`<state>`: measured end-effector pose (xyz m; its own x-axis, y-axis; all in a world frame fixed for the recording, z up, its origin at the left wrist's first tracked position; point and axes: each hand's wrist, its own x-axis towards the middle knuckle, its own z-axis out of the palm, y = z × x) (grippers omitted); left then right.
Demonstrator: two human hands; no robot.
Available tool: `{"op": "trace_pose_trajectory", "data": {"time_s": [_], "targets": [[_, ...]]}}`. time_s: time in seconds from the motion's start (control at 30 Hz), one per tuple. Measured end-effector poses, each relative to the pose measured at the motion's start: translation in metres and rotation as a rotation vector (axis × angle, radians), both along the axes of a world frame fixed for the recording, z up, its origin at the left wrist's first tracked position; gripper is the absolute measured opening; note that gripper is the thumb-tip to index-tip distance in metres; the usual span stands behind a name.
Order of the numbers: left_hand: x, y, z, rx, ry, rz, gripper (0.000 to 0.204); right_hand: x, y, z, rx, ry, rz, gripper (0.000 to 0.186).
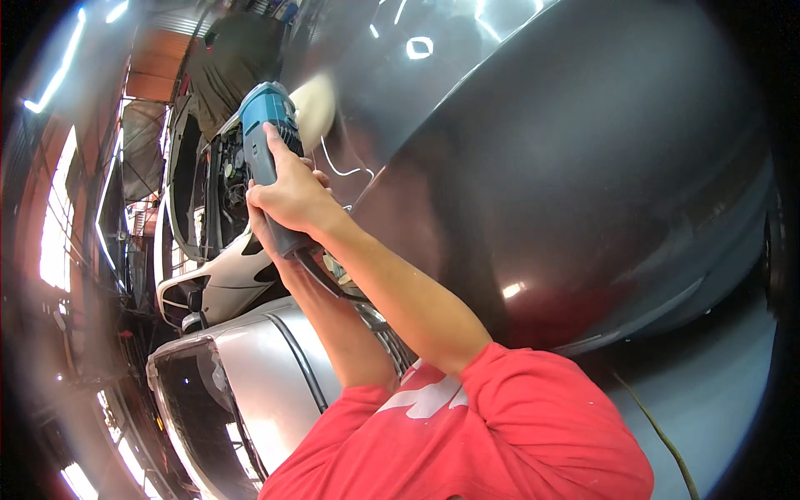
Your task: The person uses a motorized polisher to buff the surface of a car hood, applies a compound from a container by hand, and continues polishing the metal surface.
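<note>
Both my hands grip a teal and black power polisher (265, 150), its head pointing up and away from me. My right hand (293, 193) wraps the dark body from the near side, with the thumb laid along it toward the teal head. Behind it, my left hand (262, 229) holds the lower handle, and most of its fingers are hidden. The round pale pad (315, 112) looks blurred and faces the glossy dark car panel (392, 108); whether it touches cannot be made out. A black cord (320, 275) leaves the handle's lower end beside my forearms.
A large dark curved car body (600, 183) fills the right side. At the left stand a white car with its engine bay (227, 171) exposed and a silver vehicle (267, 358). A thin yellowish cord or hose (662, 433) runs at the lower right.
</note>
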<state>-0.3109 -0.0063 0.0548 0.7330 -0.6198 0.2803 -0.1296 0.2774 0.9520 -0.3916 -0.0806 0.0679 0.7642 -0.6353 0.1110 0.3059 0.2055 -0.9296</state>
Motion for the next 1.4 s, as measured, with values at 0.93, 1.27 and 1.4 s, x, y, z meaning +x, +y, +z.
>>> {"op": "trace_pose_trajectory", "data": {"time_s": [0.93,1.27,1.4], "targets": [[0.018,0.04,-0.03,-0.085,0.159,-0.076,0.048,-0.002,0.044,-0.011,-0.085,0.165,0.011,0.1],[0.01,0.132,-0.075,-0.157,0.31,0.026,0.047,0.022,0.127,-0.073,-0.08,-0.107,0.028,0.103],[0.0,0.129,-0.069,-0.152,0.316,-0.011,0.046,-0.006,0.125,-0.058,-0.043,-0.154,-0.032,0.102]]}}
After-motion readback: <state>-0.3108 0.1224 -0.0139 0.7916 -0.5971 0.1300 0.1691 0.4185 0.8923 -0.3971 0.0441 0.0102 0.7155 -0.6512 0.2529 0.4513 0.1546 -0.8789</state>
